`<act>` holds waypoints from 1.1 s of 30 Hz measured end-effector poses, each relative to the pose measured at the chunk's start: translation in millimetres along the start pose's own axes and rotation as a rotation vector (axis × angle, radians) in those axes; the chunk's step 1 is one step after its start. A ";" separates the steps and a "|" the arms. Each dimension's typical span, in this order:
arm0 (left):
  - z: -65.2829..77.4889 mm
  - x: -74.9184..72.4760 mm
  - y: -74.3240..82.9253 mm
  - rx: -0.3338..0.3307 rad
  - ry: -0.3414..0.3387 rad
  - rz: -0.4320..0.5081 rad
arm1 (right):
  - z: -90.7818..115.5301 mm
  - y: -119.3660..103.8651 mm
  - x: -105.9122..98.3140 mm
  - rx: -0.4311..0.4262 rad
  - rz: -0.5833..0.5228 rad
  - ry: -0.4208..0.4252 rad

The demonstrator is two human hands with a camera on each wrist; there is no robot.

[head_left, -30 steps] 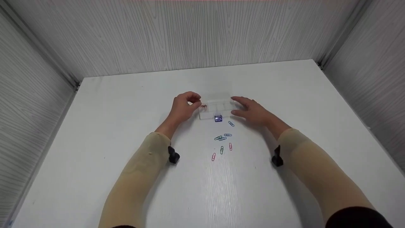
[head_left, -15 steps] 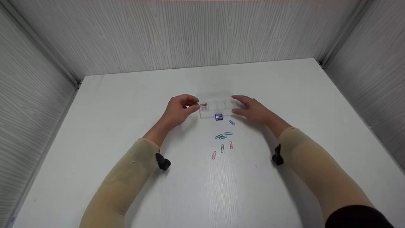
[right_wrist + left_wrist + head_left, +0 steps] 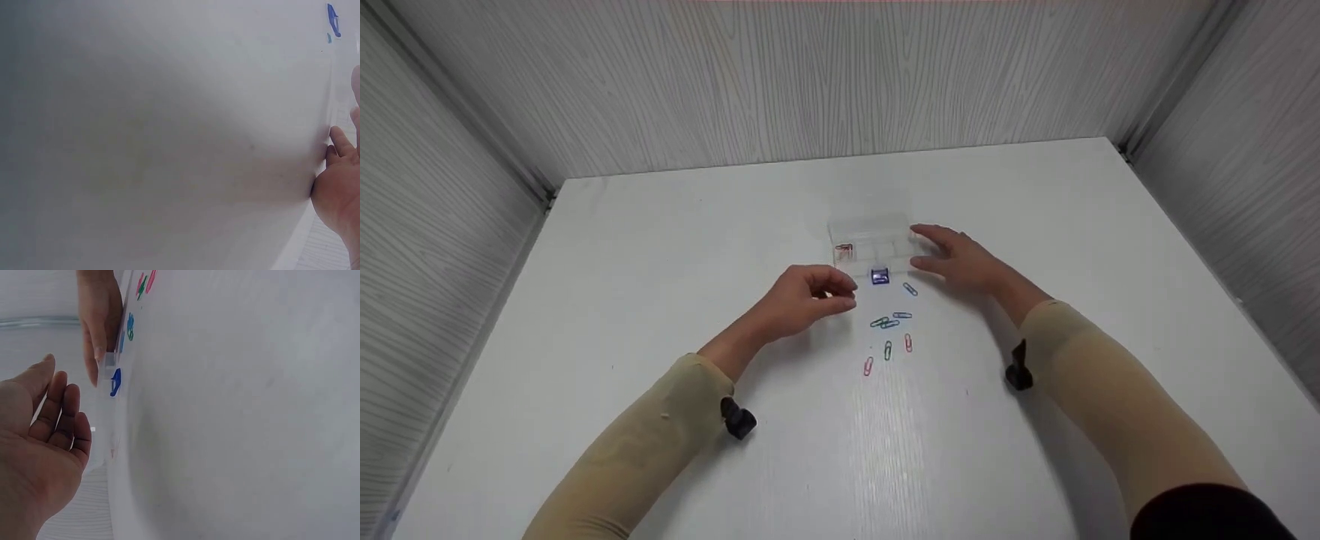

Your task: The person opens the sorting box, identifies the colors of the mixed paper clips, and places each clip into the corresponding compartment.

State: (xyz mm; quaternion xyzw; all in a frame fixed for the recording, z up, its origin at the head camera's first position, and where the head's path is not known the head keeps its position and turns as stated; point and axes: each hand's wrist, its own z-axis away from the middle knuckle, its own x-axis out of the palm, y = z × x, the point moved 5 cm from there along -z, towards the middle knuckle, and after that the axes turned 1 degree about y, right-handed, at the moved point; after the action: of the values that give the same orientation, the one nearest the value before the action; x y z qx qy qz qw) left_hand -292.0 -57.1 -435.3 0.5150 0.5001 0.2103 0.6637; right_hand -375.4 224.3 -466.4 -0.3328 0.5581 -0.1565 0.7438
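A clear plastic compartment box [image 3: 861, 268] with a purple-blue latch [image 3: 880, 276] at its front lies on the table, lid raised at the back. Red paper clips [image 3: 844, 250] sit in its left rear compartment. My right hand [image 3: 956, 259] holds the box's right end between thumb and fingers. Just in front of the box's left front corner, my left hand [image 3: 814, 298] hovers with fingers loosely bent and nothing visible between them; the left wrist view shows its palm bare. In front of the box lie a blue paper clip [image 3: 910, 289] and a cluster of green and blue paper clips [image 3: 889, 324].
Nearer to me are a green paper clip [image 3: 887, 350] and two more red ones, a right red paper clip [image 3: 908, 343] and a left red paper clip [image 3: 868, 366]. Pale wood-grain panels [image 3: 825, 82] wall the white table [image 3: 675, 247] at the back and sides.
My left hand has come away from the box's left side and moved toward me, down past its front corner. Red clips inside now show more plainly. The right hand stays at the box.
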 end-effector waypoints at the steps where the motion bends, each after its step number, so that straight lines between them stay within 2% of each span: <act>1: 1.7 3.3 0.4 0.004 -0.021 0.000 | 0.1 0.0 0.2 0.003 0.000 -0.001; 8: 8.9 26.6 -2.1 0.039 -0.170 -0.010 | -0.6 1.4 -0.1 0.018 0.015 0.004; 12: 13.0 36.5 -5.6 0.032 -0.228 -0.004 | -1.0 2.7 0.6 0.006 0.016 0.006; 22: 15.8 44.7 -11.1 0.022 -0.287 -0.039 | -1.9 5.4 1.7 -0.007 0.017 0.006; 33: 16.3 47.5 -13.2 0.043 -0.299 -0.133 | -0.1 0.7 -0.2 -0.024 0.018 0.001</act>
State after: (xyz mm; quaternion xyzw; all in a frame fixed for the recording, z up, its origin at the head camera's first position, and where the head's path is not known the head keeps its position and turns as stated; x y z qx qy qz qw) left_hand -261.2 -32.1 -468.8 0.5202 0.4332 0.0762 0.7321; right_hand -375.6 224.9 -466.8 -0.3365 0.5633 -0.1436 0.7409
